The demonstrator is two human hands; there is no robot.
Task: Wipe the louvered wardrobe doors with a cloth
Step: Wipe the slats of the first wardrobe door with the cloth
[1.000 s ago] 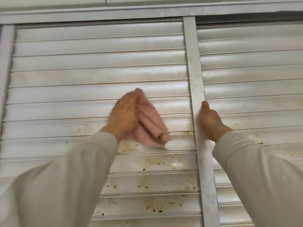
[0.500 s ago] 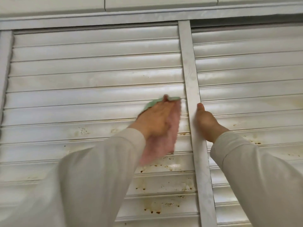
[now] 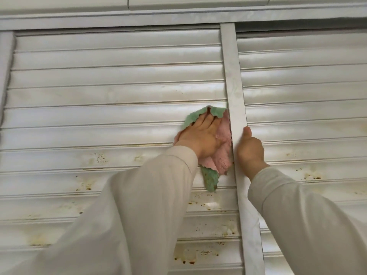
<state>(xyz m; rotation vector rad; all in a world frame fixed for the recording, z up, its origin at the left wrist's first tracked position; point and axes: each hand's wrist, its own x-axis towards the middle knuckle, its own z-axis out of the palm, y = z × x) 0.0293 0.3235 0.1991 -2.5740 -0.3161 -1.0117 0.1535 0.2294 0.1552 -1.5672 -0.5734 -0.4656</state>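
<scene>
A pink and green cloth (image 3: 224, 155) lies against the white slats of the left louvered door (image 3: 111, 92), right beside its vertical stile (image 3: 232, 76). My left hand (image 3: 200, 137) presses flat on the cloth with the fingers stretched up, their tips tucked under the green edge. A green corner hangs below my wrist. My right hand (image 3: 249, 149) grips the stile from the right side, thumb pointing up along its front. The slats below both hands carry brown and yellow stains; those above look cleaner.
The right louvered door (image 3: 307, 92) sits slightly behind the stile and has brown spots lower down. A white top rail (image 3: 178, 18) runs above both doors, with upper cabinet panels over it. The left frame edge (image 3: 6, 76) bounds the door.
My left hand has swept the cloth rightwards along the slats, from mid-door up to the stile. My right hand has kept its hold on the stile.
</scene>
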